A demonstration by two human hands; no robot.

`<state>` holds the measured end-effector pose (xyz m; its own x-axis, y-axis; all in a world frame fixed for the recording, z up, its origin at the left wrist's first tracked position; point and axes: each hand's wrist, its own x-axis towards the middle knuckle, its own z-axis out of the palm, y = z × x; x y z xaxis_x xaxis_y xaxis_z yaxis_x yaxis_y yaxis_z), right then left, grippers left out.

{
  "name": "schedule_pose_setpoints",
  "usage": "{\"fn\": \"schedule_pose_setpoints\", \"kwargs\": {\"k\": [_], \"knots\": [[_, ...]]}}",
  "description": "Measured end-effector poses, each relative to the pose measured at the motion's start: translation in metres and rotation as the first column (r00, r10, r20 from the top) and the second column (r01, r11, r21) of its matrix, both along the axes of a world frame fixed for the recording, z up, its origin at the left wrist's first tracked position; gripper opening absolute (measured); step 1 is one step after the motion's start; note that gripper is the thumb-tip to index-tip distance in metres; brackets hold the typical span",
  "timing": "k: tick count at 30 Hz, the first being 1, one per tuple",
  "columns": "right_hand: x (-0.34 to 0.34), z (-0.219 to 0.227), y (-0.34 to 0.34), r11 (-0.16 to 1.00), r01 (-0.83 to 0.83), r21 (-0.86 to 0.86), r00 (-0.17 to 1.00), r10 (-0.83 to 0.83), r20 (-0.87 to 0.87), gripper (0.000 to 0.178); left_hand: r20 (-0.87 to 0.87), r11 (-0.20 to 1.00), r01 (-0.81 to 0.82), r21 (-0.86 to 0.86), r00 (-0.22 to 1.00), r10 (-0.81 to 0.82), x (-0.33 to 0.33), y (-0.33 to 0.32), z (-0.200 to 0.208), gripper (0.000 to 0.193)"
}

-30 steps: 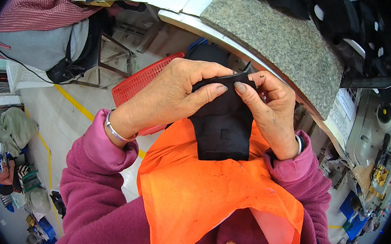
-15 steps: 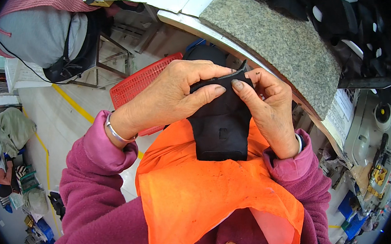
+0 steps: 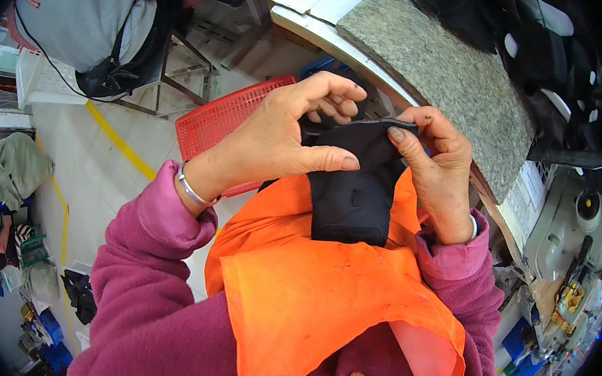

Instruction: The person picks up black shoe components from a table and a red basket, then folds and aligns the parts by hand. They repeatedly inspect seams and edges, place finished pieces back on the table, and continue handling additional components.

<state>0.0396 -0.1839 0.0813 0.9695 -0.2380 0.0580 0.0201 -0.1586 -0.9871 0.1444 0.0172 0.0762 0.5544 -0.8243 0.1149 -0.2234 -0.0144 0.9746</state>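
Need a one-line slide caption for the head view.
Left hand and right hand pinch the top edge of a black fabric piece above an orange cloth, beside a granite-topped bench.

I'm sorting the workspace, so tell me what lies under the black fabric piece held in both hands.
Under the black fabric piece hangs an orange apron. Behind it shows a red plastic crate. The fabric covers the left hand's inner fingertips.
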Motion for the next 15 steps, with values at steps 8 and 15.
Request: {"fn": "schedule_pose_setpoints", "kwargs": {"k": [8, 15], "knots": [[0.003, 0.001, -0.006, 0.985, -0.004, 0.171, 1.0, 0.006, -0.015, 0.011, -0.035, 0.973, -0.108, -0.202, 0.994, 0.103, 0.0, 0.013, -0.012, 0.041], [0.003, 0.002, -0.006, 0.975, -0.005, 0.224, 0.998, 0.017, -0.053, 0.012, 0.206, 0.987, -0.086, -0.136, 0.972, 0.113, 0.001, 0.01, 0.003, 0.03]]}}
